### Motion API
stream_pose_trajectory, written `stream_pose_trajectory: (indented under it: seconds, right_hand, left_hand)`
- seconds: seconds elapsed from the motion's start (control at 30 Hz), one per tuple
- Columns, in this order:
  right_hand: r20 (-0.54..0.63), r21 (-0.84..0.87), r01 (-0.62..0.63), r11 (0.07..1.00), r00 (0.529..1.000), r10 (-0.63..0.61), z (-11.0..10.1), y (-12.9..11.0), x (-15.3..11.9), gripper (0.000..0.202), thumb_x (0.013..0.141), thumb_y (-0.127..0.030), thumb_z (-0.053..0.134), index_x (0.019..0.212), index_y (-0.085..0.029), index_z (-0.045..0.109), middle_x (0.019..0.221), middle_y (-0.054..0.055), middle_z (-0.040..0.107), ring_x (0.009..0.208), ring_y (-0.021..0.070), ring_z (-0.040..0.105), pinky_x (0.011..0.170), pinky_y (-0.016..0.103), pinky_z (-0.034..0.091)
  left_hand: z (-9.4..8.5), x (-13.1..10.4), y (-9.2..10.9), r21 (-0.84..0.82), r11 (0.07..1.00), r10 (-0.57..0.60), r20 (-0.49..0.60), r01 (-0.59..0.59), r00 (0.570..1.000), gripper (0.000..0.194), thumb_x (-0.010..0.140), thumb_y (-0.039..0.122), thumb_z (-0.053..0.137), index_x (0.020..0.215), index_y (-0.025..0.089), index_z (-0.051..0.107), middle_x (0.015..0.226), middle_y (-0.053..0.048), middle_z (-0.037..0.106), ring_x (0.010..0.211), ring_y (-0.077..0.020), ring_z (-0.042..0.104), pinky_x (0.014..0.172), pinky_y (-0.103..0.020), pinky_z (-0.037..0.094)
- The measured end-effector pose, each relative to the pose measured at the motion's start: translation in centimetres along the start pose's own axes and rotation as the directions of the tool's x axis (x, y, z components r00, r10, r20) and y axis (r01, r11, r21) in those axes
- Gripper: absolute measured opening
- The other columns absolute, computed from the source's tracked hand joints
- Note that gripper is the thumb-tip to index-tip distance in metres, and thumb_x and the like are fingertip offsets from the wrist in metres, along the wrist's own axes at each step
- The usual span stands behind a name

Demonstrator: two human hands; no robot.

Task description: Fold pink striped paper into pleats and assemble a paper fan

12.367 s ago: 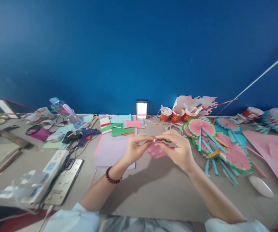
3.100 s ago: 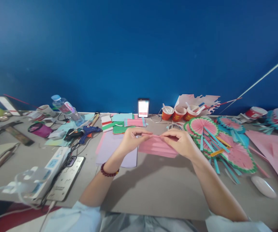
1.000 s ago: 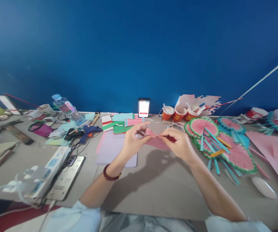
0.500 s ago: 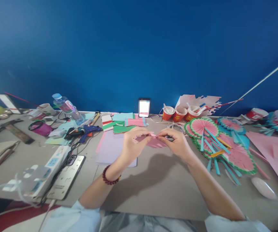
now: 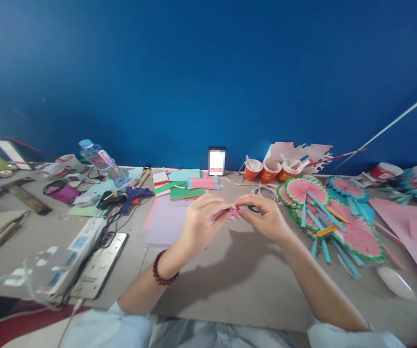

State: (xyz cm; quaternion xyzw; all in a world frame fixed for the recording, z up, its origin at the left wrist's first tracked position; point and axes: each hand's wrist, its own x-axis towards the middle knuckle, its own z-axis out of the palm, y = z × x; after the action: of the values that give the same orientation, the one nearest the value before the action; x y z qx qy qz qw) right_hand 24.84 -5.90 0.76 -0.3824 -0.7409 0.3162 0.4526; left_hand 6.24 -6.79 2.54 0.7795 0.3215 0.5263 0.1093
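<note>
1. The left hand (image 5: 205,220) pinches with thumb and fingertips, pointing inward, its fingers bent.
2. The right hand (image 5: 262,217) pinches too, index finger arched, its fingertips just beside the left's.
3. The left forearm (image 5: 146,292) and right forearm (image 5: 313,275) slant inward, converging toward the hands.

Left hand (image 5: 201,222) and right hand (image 5: 267,219) pinching pink paper (image 5: 235,214), 3 upright cups (image 5: 270,172)

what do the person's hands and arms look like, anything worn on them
Both hands are ungloved, left and right. A bracelet of small, round, dark red beads circles the left wrist; none shows on the right wrist. Pale blue sleeves, left and right, end well short of the wrists, leaving the forearms bare. No markings show on the sleeves.
</note>
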Motion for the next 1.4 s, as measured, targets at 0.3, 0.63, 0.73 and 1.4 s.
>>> stream_pose_trajectory:
  seconds: [0.3,0.63,0.73,1.4]
  right_hand:
    - [-0.050,-0.014,0.072,0.997,0.996,-0.072,-0.1,-1.3,-0.3,0.012,0.082,-0.027,0.059,0.079,-0.022,0.069,0.077,0.005,0.069,0.074,0.0185,0.065,0.069,0.032,0.053]
    - [0.038,0.035,0.042,0.999,0.998,-0.043,-0.6,-1.1,-0.3,0.013,0.083,-0.029,0.060,0.079,-0.022,0.070,0.076,0.005,0.070,0.071,0.0169,0.064,0.067,0.029,0.051]
    - [0.019,0.014,0.008,1.000,1.000,-0.009,-0.5,-1.0,-0.3,0.016,0.084,-0.029,0.058,0.078,-0.021,0.070,0.075,0.005,0.070,0.069,0.0166,0.064,0.065,0.028,0.051]
    - [-0.187,-0.102,0.003,0.995,0.982,-0.023,0.5,-0.5,-0.8,0.009,0.080,-0.024,0.060,0.084,-0.021,0.068,0.081,0.003,0.070,0.070,0.0147,0.065,0.066,0.027,0.054]
  left_hand:
    - [0.2,-0.6,0.1,-0.043,0.999,0.034,0.054,-0.031,0.998,0.011,0.082,0.019,0.062,0.092,0.020,0.066,0.077,-0.004,0.071,0.069,-0.0137,0.061,0.066,-0.026,0.049]
    - [0.4,-0.5,0.0,-0.062,0.998,0.017,0.062,-0.013,0.998,0.012,0.079,0.021,0.066,0.091,0.020,0.065,0.076,-0.003,0.070,0.068,-0.0130,0.060,0.066,-0.025,0.048]
    - [0.3,-0.6,0.0,-0.020,0.999,-0.030,0.046,0.031,0.998,0.010,0.078,0.028,0.067,0.085,0.020,0.066,0.074,-0.003,0.069,0.067,-0.0136,0.059,0.064,-0.025,0.048]
    - [-0.2,0.0,0.9,-0.175,0.921,-0.305,0.231,0.347,0.924,0.006,0.080,0.019,0.061,0.077,0.019,0.066,0.077,-0.002,0.068,0.071,-0.0130,0.061,0.064,-0.023,0.046]
